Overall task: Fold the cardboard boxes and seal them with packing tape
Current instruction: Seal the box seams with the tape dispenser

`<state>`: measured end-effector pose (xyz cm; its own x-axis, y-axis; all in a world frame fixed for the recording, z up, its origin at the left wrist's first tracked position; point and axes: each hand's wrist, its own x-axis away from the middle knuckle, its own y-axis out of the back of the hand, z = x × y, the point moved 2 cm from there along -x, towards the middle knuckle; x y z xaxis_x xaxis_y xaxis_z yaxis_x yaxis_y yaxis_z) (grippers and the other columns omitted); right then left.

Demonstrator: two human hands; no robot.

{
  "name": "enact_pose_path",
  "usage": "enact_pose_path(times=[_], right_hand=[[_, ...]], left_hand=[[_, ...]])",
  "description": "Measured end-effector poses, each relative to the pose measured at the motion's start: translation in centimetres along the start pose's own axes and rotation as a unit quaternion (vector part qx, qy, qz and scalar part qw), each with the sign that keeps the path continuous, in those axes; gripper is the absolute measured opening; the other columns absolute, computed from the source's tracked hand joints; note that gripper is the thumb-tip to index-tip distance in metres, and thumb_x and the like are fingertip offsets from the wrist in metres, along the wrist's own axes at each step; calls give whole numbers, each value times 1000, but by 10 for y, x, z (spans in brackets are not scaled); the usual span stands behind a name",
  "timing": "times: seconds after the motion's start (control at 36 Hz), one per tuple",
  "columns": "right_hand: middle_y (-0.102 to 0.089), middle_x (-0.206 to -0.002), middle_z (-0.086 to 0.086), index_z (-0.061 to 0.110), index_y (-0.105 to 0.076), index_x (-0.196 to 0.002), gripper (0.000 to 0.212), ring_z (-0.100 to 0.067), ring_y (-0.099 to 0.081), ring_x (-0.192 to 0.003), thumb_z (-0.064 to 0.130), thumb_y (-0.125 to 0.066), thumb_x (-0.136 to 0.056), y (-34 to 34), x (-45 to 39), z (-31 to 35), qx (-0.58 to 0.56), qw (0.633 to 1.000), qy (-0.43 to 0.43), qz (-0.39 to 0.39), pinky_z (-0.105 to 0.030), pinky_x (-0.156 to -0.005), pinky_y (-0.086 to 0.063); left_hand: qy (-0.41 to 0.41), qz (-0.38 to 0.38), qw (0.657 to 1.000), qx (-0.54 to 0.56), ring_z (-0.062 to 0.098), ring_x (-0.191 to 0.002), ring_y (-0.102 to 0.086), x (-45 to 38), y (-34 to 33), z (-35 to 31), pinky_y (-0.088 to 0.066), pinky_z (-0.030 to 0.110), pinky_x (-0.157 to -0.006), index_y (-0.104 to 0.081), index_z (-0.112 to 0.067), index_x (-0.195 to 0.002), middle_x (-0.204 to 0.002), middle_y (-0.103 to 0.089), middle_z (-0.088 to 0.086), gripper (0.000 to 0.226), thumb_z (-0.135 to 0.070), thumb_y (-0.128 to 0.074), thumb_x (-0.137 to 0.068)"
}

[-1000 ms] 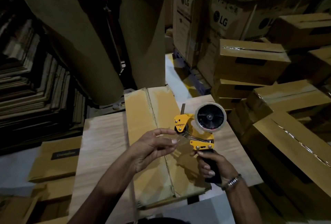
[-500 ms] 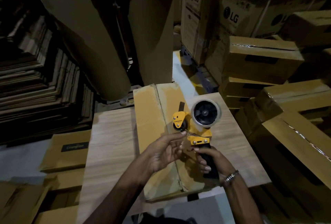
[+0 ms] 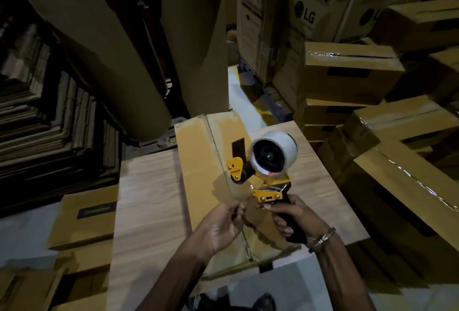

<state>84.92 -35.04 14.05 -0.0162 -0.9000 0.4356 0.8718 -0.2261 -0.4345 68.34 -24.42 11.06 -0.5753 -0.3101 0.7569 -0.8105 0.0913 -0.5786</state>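
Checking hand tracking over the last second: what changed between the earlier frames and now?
The left hand went from pinching the clear tape end beside the cutter, to reaching up at the roller, to pinching below the blade again, fingers curled. The tape dispenser tilted, its roll now facing the camera more. Unchanged: the right hand grips the black handle, and the flat cardboard box lies on the wooden table.

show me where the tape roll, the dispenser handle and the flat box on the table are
tape roll (image 3: 273, 159), head view, on its dark hub.
dispenser handle (image 3: 291, 223), head view, on the black grip below the right hand's fingers.
flat box (image 3: 198, 161), head view, on its bare left panel.
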Motion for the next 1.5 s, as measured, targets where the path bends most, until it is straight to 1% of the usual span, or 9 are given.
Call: enact_pose_path(times=[0.25,0.39,0.64,0.83,0.92,1.06,1.19,1.28,1.5], right_hand=[[-37,-52,-7,-10,-68,-120,50,-12,-35,-33,22,-81,-83,3,4,-2,-50,998,-22,35,-28,-43,-16],[-37,-52,-7,-4,-72,-112,42,-12,-35,-33,24,-84,-83,0,9,0,-27,998,-19,52,-28,-42,-16],[-40,-56,-9,-2,-74,-109,43,-15,-35,-37,30,-83,-81,2,19,6,112,993,-40,19,-23,-41,-26],[-43,-55,-10,-5,-69,-96,40,-18,-35,-36,27,-86,-78,-5,15,3,152,986,-66,8,-24,-41,-29],[-43,-54,-10,-18,-59,-116,69,-17,-35,-36,29,-87,-75,-8,12,2,141,987,-71,3,-24,-40,-29],[-41,-54,-8,-12,-64,-121,66,-15,-34,-38,30,-87,-75,-12,10,2,147,986,-75,4,-25,-41,-27],[-43,-56,-11,-3,-75,-112,44,-18,-36,-39,25,-82,-80,-11,6,1,145,987,-67,-14,-26,-43,-28],[-49,-60,-14,5,-80,-102,27,-22,-43,-41,24,-80,-82,-8,4,0,160,985,-57,-17,-27,-45,-36],[-71,-84,-21,5,-69,-86,10,-15,-58,-49,10,-75,-93,-15,1,-11,186,981,-54,-4,-27,-54,-47]], left_hand=[[33,151,988,-13,17,-65,-67,4,11,-37,-59,21,-58,-66,4,-130,-86,-67,13,73,10,-91,-62],[40,104,993,-32,16,-63,-69,1,12,-42,-58,18,-56,-71,6,-119,-86,-72,16,36,12,-69,-83],[41,44,983,-171,10,-49,-62,-10,25,-77,-48,13,-45,-65,-2,-92,-73,-68,15,20,15,-53,-93],[-45,-15,899,-436,7,-44,-56,5,7,-117,-42,16,-40,-58,-2,-136,-65,-69,6,50,20,-44,-94],[-62,-26,853,-518,10,-44,-56,13,-2,-133,-39,18,-37,-60,-5,-132,-71,-73,16,48,20,-52,-92],[-83,-27,801,-592,25,-77,-74,22,-15,-148,-39,21,-41,-63,-15,-126,-83,-76,19,51,20,-52,-90],[-66,5,853,-518,16,-64,-72,23,-12,-148,-56,23,-54,-65,-9,-128,-78,-76,10,42,14,-54,-95],[-22,25,895,-444,23,-93,-78,22,-5,-147,-61,37,-88,-68,-16,-122,-102,-79,11,28,-5,-48,-105],[-10,-12,880,-474,38,-126,-66,20,7,-138,-50,54,-112,-64,-8,-123,-134,-67,25,60,-58,-68,-90]])
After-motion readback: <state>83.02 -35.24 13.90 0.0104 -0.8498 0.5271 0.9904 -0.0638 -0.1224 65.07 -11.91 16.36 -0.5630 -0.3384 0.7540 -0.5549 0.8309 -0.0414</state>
